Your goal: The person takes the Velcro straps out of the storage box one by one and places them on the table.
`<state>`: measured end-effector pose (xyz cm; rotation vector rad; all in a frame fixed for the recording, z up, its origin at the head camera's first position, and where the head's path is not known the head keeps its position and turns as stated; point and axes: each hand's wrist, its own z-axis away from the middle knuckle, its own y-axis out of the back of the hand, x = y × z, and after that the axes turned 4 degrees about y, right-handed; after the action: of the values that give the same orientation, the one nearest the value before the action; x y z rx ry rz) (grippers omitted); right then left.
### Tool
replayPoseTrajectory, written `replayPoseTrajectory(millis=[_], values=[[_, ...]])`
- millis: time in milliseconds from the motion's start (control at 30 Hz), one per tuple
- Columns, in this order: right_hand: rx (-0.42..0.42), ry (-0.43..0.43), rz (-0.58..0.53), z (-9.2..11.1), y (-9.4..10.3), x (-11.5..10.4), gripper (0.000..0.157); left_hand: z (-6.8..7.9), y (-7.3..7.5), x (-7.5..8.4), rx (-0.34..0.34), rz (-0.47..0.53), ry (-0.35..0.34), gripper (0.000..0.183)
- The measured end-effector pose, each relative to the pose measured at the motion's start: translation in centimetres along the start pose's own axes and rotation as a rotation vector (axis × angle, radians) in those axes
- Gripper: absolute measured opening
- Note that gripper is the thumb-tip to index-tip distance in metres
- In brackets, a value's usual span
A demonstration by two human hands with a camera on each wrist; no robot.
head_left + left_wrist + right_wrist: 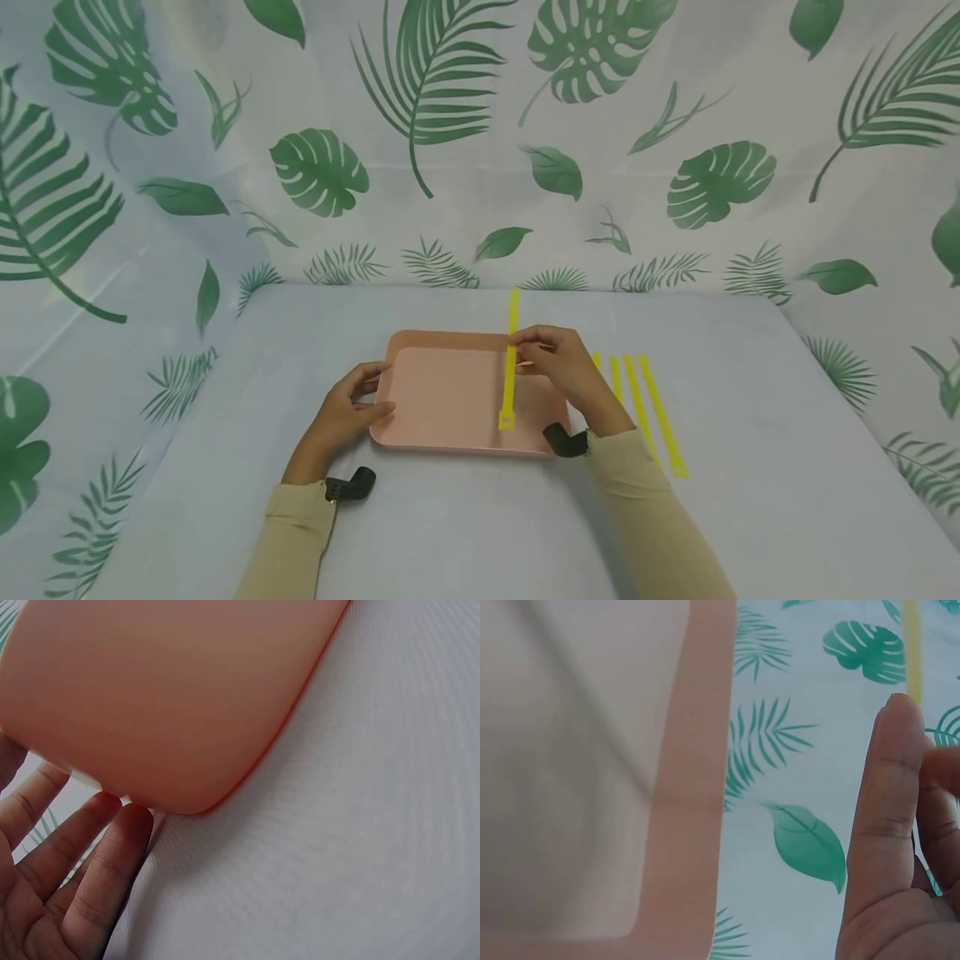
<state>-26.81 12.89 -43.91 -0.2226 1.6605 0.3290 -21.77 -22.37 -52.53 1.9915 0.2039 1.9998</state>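
Note:
My left hand (344, 417) holds the left end of a pink rectangular tray (435, 392), its thumb over the rim. In the left wrist view, the fingers (109, 862) meet the edge of the tray. My right hand (558, 367) pinches a yellow cable strap (510, 375) between thumb and fingers. That strap hangs upright over the right half of the tray, its slotted end down. The right wrist view has only a short piece of the strap (912, 652) above the fingertips. Beyond my right wrist, several more yellow straps (658, 400) lie side by side, partly hidden by the arm.
A white cloth covers the table (450, 525). Behind and on both sides hangs a white curtain (465, 200) with green leaf prints. Black wrist cameras, one on the left cuff (352, 484) and one on the right cuff (564, 440), stick out near the tray.

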Motion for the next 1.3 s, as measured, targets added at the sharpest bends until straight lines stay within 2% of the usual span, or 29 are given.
replayPoseTrajectory(millis=[200, 500, 900, 967, 1200, 1300], values=[[0.026, 0.008, -0.007, 0.6, 0.8, 0.2, 0.025, 0.1, 0.0, 0.1, -0.001, -0.009, 0.002, 0.065], [0.042, 0.027, 0.063, 1.7, 2.8, 0.2, 0.029, 0.1, 0.0, 0.2, -0.010, -0.009, -0.010, 0.064], [0.075, 0.018, 0.122, 3.6, 5.6, -0.3, 0.037, 0.3, -0.1, 0.3, -0.005, -0.038, 0.016, 0.065], [0.085, 0.014, 0.126, 3.9, 6.0, -0.4, 0.037, 0.3, -0.1, 0.4, -0.008, -0.035, 0.022, 0.065], [0.103, 0.012, 0.148, 4.7, 7.4, -0.4, 0.036, 0.3, -0.4, 0.4, 0.004, -0.041, 0.104, 0.068], [0.111, 0.011, 0.162, 4.9, 7.9, -0.3, 0.037, 0.2, -0.4, 0.3, 0.005, -0.040, 0.108, 0.068]])
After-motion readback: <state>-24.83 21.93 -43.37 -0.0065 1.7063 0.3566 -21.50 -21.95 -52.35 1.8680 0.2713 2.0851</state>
